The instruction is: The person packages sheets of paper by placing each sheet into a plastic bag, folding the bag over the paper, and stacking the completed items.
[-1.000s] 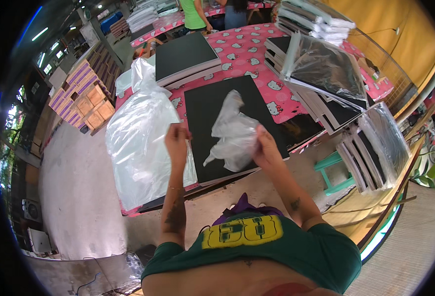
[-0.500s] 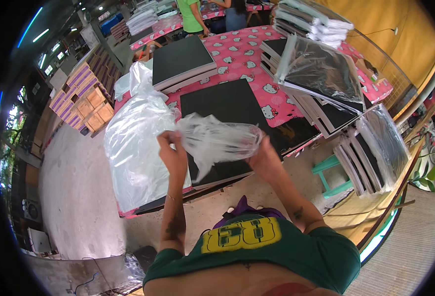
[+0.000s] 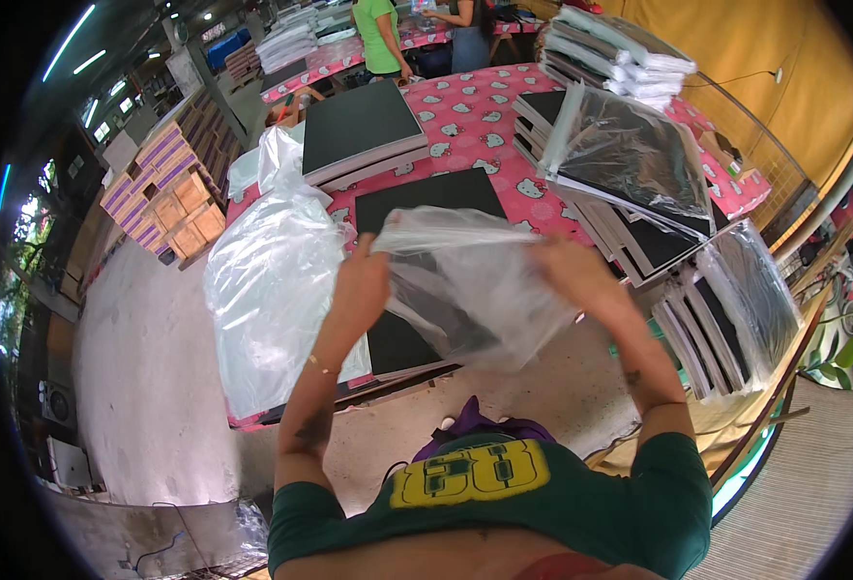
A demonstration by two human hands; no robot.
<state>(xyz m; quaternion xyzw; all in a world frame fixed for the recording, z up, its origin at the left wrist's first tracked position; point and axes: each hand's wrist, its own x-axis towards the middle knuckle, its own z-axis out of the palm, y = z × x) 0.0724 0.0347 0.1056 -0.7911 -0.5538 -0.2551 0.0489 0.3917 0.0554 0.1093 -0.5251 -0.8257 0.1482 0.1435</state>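
A clear plastic bag [image 3: 489,285] hangs spread between my two hands. My left hand [image 3: 361,280] is closed on its upper left edge. My right hand [image 3: 572,275], blurred by motion, grips the upper right side. Beneath the bag lies a flat black panel [image 3: 426,198] at the front of the table, partly seen through the plastic. To the left of it rests a pile of clear plastic bags [image 3: 272,300], reaching the table's front edge.
Black panels [image 3: 364,126] are stacked at the back left of the pink-patterned table [image 3: 480,121]. Plastic-wrapped panels [image 3: 630,150] lie in a pile at right; more wrapped panels [image 3: 726,319] stand on a green stool. Boxes [image 3: 170,184] are stacked at far left. Two people [image 3: 378,39] stand behind.
My hands have moved apart, the right one out to the right. The bunched plastic bag is now spread wide and hangs down between them.
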